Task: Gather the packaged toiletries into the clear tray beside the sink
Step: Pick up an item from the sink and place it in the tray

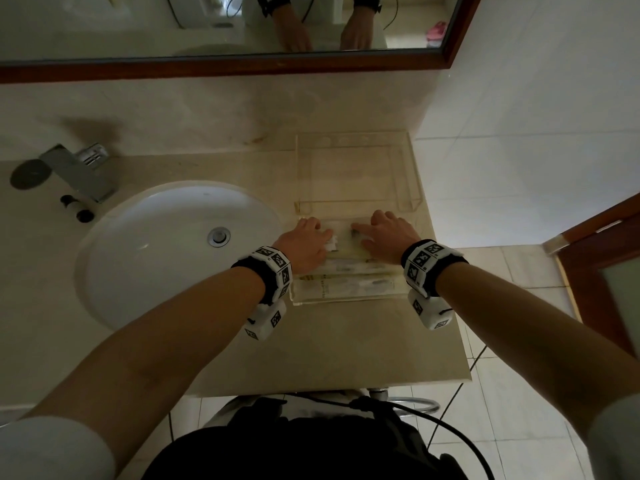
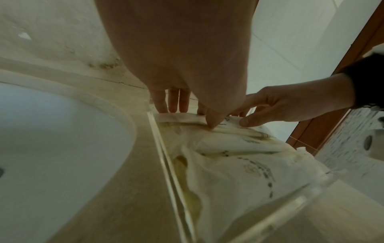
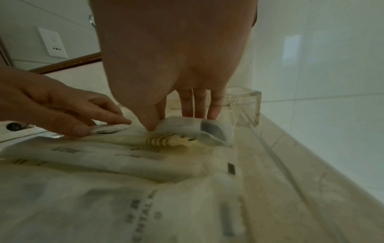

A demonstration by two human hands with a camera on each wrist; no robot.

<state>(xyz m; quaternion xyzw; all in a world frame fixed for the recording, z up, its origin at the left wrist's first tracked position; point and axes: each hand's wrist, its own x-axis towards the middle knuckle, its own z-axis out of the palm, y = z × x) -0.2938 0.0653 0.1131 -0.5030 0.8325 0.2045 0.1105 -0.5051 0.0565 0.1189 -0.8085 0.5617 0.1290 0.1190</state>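
The clear tray (image 1: pixel 412 174) sits on the counter right of the sink, and both hands reach into its near half. Several flat white toiletry packets (image 1: pixel 346 285) lie side by side in it. My left hand (image 1: pixel 306 237) pinches the edge of a white packet (image 2: pixel 180 117) between thumb and fingers. My right hand (image 1: pixel 382 233) pinches a small white sachet (image 3: pixel 197 129) with a dark item inside. Just in front of that sachet lies a packaged comb (image 3: pixel 162 141). The tray's far half holds nothing.
A white round sink (image 1: pixel 166 251) is left of the tray, with a chrome faucet (image 1: pixel 76 171) and two small dark bottles (image 1: pixel 74 206) behind it. A framed mirror (image 1: pixel 225 29) hangs above. A tiled wall and a wooden door (image 1: pixel 606 271) stand to the right.
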